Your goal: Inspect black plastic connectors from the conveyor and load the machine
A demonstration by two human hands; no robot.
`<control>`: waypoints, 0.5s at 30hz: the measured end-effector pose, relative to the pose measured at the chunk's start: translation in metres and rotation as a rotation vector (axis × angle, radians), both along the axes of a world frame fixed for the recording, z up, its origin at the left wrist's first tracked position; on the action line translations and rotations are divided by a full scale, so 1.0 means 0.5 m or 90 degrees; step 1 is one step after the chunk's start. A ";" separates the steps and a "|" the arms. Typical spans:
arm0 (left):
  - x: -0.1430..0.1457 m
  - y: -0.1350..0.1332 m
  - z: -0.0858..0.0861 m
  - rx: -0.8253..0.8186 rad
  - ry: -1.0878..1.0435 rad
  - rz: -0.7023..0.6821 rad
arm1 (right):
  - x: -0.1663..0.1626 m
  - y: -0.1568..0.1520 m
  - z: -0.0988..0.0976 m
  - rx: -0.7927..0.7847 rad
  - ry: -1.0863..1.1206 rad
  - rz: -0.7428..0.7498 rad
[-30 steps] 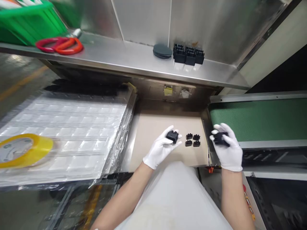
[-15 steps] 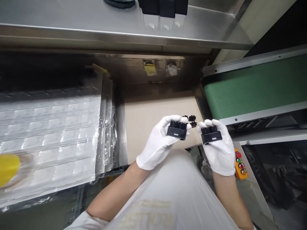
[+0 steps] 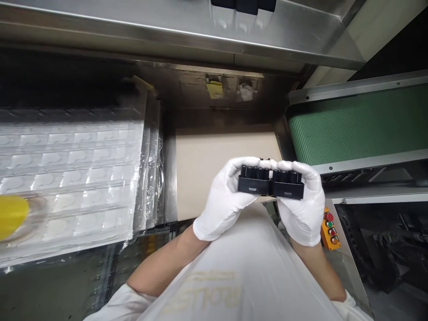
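My left hand (image 3: 222, 200) and right hand (image 3: 302, 207) hold two black plastic connector housings (image 3: 271, 182) end to end.

The fingers (image 3: 247, 163) of both white-gloved hands are clamped around the housings, which touch each other and are held in the air over the beige bench (image 3: 220, 171). To my right lie the green conveyor belt (image 3: 357, 125) and a button box (image 3: 330, 229); to my left are plastic-wrapped white blister trays (image 3: 73, 169), with a yellow tape roll (image 3: 11, 216) at the edge of view.
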State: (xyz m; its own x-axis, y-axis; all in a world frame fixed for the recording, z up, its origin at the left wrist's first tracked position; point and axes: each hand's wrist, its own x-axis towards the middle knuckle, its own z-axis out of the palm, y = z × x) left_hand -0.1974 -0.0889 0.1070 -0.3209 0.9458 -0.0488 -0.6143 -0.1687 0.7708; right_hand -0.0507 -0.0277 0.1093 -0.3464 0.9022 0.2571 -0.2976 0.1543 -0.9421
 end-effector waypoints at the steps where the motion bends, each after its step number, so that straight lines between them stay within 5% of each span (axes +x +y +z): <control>1: -0.001 0.001 0.002 0.000 0.002 -0.002 | -0.001 -0.002 0.000 0.003 -0.002 -0.003; 15: 0.005 0.005 -0.012 -0.026 0.073 -0.009 | -0.004 -0.017 -0.009 0.020 -0.014 -0.064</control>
